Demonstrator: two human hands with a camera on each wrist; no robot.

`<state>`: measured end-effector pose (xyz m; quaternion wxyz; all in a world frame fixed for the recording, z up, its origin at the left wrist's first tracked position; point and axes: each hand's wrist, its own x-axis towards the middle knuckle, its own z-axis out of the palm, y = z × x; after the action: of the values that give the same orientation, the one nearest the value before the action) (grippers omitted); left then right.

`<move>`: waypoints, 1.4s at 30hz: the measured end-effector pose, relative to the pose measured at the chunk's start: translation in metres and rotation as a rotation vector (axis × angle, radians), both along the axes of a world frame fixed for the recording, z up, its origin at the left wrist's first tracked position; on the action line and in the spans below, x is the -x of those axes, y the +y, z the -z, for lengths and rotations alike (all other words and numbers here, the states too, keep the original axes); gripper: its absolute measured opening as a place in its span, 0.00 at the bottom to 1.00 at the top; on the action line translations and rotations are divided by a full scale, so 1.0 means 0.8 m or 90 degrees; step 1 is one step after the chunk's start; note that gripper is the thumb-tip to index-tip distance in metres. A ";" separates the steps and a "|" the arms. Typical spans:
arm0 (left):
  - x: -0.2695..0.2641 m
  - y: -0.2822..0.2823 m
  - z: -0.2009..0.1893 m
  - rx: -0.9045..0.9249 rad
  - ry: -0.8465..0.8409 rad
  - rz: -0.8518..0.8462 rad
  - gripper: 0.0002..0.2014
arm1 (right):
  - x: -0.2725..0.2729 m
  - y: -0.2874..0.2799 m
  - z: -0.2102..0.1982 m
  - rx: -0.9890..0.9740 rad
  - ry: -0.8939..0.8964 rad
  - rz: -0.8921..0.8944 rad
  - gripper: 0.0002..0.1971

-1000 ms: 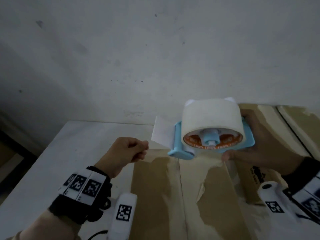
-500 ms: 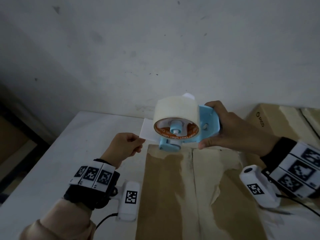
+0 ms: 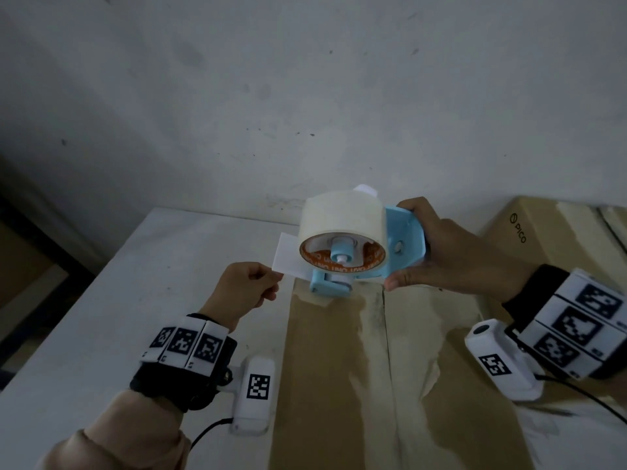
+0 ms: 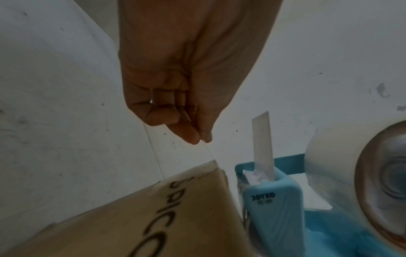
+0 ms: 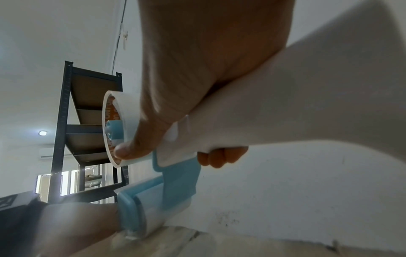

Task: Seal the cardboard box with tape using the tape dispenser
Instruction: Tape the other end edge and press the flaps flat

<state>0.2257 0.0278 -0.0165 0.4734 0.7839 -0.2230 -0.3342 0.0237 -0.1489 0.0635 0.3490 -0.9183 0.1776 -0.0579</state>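
Box: brown cardboard on the white counter, flaps closed, centre seam running away from the viewer; near end cut off by the frame. Old pale tape residue streaks the flaps.
Dispenser: blue, carrying a wide roll; its front end sits at the box's far edge, over the seam. Contact with the cardboard is hard to confirm.
Right hand: fingers wrapped round the dispenser's handle, thumb along the roll's side; the handle is mostly hidden by the palm.
Left hand: left of the box's far corner, thumb and forefinger pinching the free tape end; the remaining fingers are curled in.
Tape end: translucent, nearly invisible edge-on in the left wrist view.
Second box: right of the box, partly cut off.
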 end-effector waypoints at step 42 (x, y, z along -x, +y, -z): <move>0.030 0.018 -0.008 -0.094 -0.041 0.400 0.21 | 0.002 -0.005 0.014 -0.047 -0.033 0.032 0.39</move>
<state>0.2014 0.0424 -0.0105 0.2813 0.7191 -0.4439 -0.4546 0.0220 -0.1533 0.0519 0.3853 -0.8984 0.1934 -0.0837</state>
